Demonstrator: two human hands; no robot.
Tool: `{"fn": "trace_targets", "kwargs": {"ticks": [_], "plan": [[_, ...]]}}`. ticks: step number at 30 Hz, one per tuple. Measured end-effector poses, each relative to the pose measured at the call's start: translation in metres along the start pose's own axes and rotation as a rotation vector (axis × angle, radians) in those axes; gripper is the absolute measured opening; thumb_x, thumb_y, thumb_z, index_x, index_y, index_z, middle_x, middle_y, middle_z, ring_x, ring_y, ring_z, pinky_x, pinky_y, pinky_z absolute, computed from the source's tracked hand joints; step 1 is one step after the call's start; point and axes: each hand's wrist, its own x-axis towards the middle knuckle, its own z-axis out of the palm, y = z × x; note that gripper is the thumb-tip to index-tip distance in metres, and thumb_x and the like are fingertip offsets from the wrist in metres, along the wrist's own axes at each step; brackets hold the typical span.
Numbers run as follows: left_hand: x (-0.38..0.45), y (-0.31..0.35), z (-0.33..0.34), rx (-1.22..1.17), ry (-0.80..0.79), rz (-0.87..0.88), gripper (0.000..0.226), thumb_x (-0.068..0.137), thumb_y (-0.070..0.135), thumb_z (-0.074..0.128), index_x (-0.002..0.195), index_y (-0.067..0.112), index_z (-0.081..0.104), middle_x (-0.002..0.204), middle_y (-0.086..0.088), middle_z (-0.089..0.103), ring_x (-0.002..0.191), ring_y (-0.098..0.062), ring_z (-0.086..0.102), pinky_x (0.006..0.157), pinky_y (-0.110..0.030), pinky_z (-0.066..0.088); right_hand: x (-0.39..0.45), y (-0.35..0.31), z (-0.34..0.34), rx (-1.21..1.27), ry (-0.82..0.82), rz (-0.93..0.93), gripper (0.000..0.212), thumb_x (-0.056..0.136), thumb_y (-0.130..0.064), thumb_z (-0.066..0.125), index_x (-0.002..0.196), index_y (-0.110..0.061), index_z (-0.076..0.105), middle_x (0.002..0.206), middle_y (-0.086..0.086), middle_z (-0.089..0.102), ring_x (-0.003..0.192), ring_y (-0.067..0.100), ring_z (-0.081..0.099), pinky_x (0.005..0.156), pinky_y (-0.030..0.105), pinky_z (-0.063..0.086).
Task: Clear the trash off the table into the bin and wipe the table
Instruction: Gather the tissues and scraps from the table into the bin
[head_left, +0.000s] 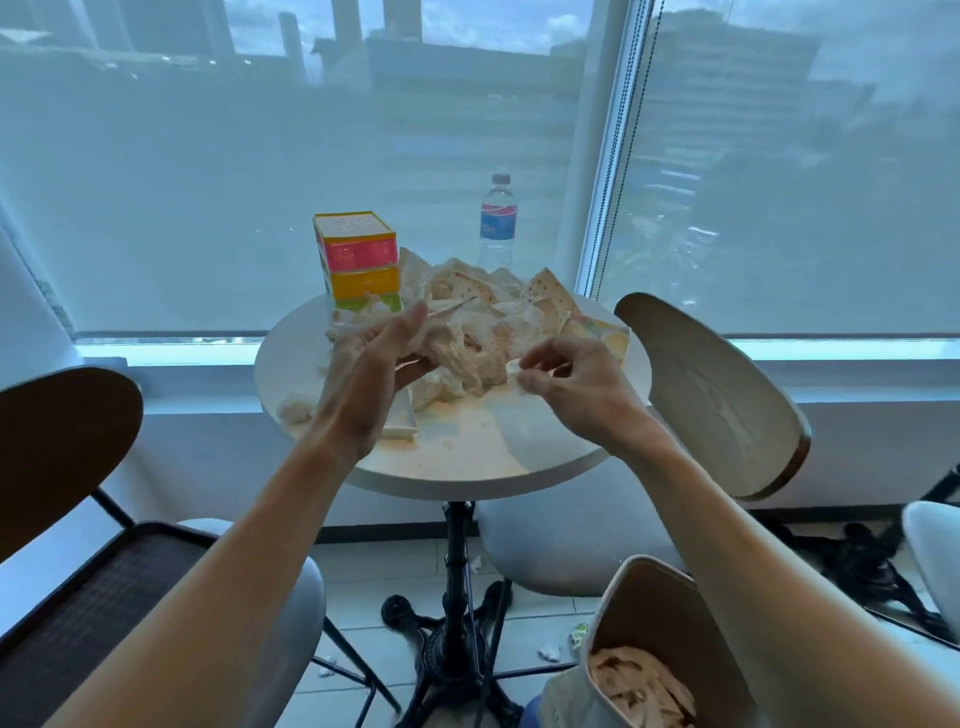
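A pile of crumpled paper wrappers and tissues (483, 332) covers the back half of the small round white table (467, 457). My left hand (374, 358) grips the left side of the pile, with its fingers curled under the paper. At the pile's right edge my right hand (566, 379) pinches a small white scrap between thumb and fingertips. A crumpled tissue ball (296, 408) lies apart at the table's left edge. The beige bin (670, 623), with paper trash inside, stands on the floor at the lower right, below my right forearm.
A stack of colourful boxes (358, 260) and a water bottle (497, 223) stand at the table's far edge by the window. A dark chair (62, 441) is at the left, a pale chair (711, 395) at the right. Small scraps (550, 652) lie on the floor.
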Motion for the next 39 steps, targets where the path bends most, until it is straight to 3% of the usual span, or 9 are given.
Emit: {"fn": "trace_targets", "kwargs": {"ticks": [2,7,12,22,27,34,39], "plan": [[-0.003,-0.003,0.015,-0.036,0.020,0.001,0.025,0.087,0.034,0.059,0.073,0.028,0.079,0.090,0.000,0.076,0.096,-0.019,0.071,0.086,-0.033,0.056,-0.005,0.010,-0.016,0.070,0.049,0.051,0.005,0.085,-0.021,0.072,0.089,-0.021,0.069,0.085,-0.002,0.065,0.078,0.009,0.060,0.071,0.023,0.050],[-0.008,-0.020,0.055,0.116,0.038,-0.034,0.016,0.090,0.006,0.063,0.091,0.016,0.075,0.091,0.004,0.076,0.092,-0.011,0.071,0.077,-0.019,0.056,-0.031,0.039,-0.058,0.248,0.127,0.189,0.008,0.083,-0.015,0.073,0.090,-0.016,0.069,0.077,0.003,0.063,0.069,0.011,0.057,0.067,0.023,0.047],[-0.022,-0.032,0.100,0.146,-0.079,-0.067,0.019,0.084,0.005,0.070,0.085,0.022,0.075,0.087,0.004,0.077,0.087,-0.011,0.073,0.081,-0.023,0.055,-0.061,0.083,-0.085,0.254,0.126,0.309,0.007,0.084,-0.011,0.070,0.090,-0.012,0.068,0.076,0.004,0.060,0.071,0.012,0.055,0.064,0.019,0.044],[-0.063,-0.076,0.172,0.205,-0.252,-0.112,0.018,0.082,-0.001,0.071,0.082,0.017,0.074,0.082,-0.003,0.076,0.078,-0.014,0.072,0.072,-0.018,0.053,-0.133,0.210,-0.074,0.065,-0.103,0.622,0.004,0.082,-0.011,0.064,0.081,-0.013,0.068,0.072,0.001,0.062,0.072,0.016,0.058,0.068,0.029,0.047],[-0.084,-0.123,0.188,0.276,-0.230,-0.220,0.018,0.082,-0.002,0.071,0.081,0.015,0.073,0.076,0.001,0.073,0.073,-0.008,0.069,0.070,-0.017,0.053,-0.155,0.239,-0.069,-0.020,-0.270,0.665,0.007,0.083,-0.014,0.067,0.078,-0.019,0.069,0.078,-0.003,0.066,0.078,0.013,0.061,0.076,0.030,0.051],[-0.119,-0.195,0.196,0.490,-0.168,-0.358,0.016,0.082,0.008,0.075,0.079,0.024,0.073,0.078,0.003,0.073,0.075,-0.008,0.068,0.066,-0.015,0.051,-0.152,0.248,-0.095,0.029,-0.274,0.634,0.007,0.087,-0.019,0.065,0.080,-0.020,0.067,0.078,-0.001,0.063,0.073,0.011,0.058,0.064,0.025,0.046],[-0.141,-0.233,0.196,0.742,-0.235,-0.445,0.012,0.083,0.017,0.073,0.092,0.025,0.075,0.093,0.003,0.074,0.086,-0.006,0.067,0.073,-0.017,0.052,-0.142,0.241,-0.105,0.037,-0.270,0.590,0.008,0.089,-0.013,0.062,0.088,-0.017,0.068,0.089,0.004,0.065,0.088,0.018,0.061,0.078,0.031,0.053]]}}
